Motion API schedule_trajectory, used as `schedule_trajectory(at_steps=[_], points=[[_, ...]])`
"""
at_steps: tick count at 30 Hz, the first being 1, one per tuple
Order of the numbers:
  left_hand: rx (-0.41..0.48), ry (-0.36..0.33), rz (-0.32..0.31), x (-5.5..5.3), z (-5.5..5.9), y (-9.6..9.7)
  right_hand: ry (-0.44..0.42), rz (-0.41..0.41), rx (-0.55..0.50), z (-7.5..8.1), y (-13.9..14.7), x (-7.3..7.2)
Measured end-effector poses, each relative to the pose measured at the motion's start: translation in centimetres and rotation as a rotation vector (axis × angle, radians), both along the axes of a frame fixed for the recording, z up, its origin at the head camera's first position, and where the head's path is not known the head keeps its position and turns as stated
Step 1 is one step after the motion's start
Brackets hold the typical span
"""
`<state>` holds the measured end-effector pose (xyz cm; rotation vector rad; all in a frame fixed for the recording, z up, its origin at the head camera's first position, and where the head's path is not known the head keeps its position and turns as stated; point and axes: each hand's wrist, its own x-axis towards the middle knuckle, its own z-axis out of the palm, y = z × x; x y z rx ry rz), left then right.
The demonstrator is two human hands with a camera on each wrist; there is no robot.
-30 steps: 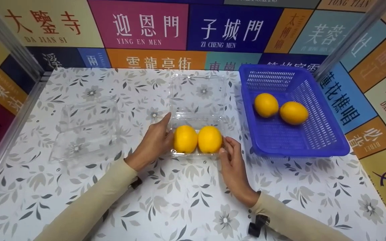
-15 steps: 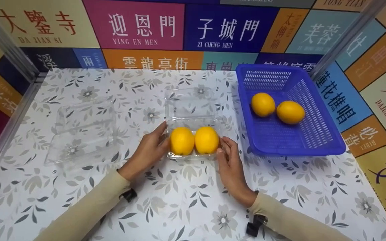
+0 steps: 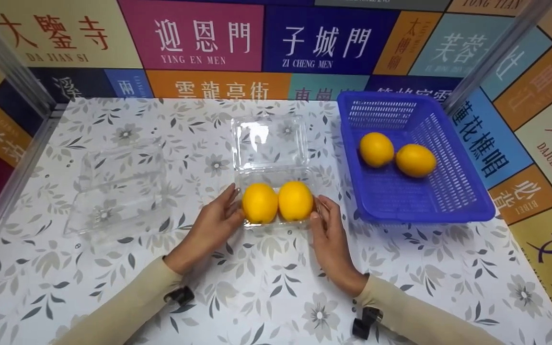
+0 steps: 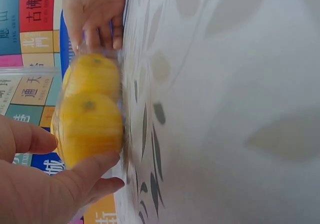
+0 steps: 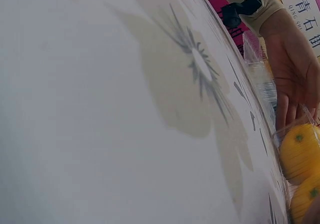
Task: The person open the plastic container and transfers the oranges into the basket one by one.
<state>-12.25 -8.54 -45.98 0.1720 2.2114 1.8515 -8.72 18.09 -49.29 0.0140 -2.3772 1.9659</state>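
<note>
Since the earlier frame, the lid [image 3: 270, 143] of the middle clear box [image 3: 276, 175] has swung farther back, and the left hand [image 3: 211, 227] has slid slightly toward us along the side; the right hand [image 3: 332, 235] has barely stirred. Working from the left, we find a second clear box [image 3: 118, 189] lying open on the patterned table [image 3: 276, 287], well apart from our work and best left there while both hands are busy. Next comes the left hand, its fingers loosely extended and the thumb apart, touching the left end of the middle box; we would keep that touch light, since thin plastic will probably bow if we press hard. Between the hands, the box sits on the table with its left fruit [image 3: 260, 203] and right fruit [image 3: 296, 201] side by side, and the lid lies back behind them, though we cannot tell whether it rests flat. We judge the step in hand to be steadying this box, so we should bear evenly on both ends, keep the base down and leave the hinge line free of fingertips. At the right end, the right hand is narrower, holding the corner between thumb and fingers; we would let it anchor while the left adjusts. Farthest right, the blue basket [image 3: 396, 199] holds two more fruits, one rounder [image 3: 376, 150] and one longer [image 3: 416, 160], so we should mind its near wall with the right elbow.
</note>
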Motion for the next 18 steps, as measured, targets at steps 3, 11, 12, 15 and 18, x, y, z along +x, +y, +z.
schedule_trajectory(at_steps=[3,11,12,15,18], points=[[0.002,0.001,-0.006,0.56,-0.01,0.09,-0.002,0.003,0.000,0.04,0.04,0.04],[0.030,-0.017,-0.012,0.84,-0.16,0.34,0.002,0.015,-0.006,0.12,0.16,0.17],[0.034,-0.021,-0.008,0.78,-0.21,0.35,0.001,0.016,-0.005,0.12,0.16,0.16],[0.038,-0.015,-0.003,0.70,-0.26,0.33,-0.006,0.019,-0.006,0.15,0.18,0.11],[0.033,-0.007,-0.010,0.67,-0.27,0.27,-0.024,0.018,-0.010,0.28,0.28,0.07]])
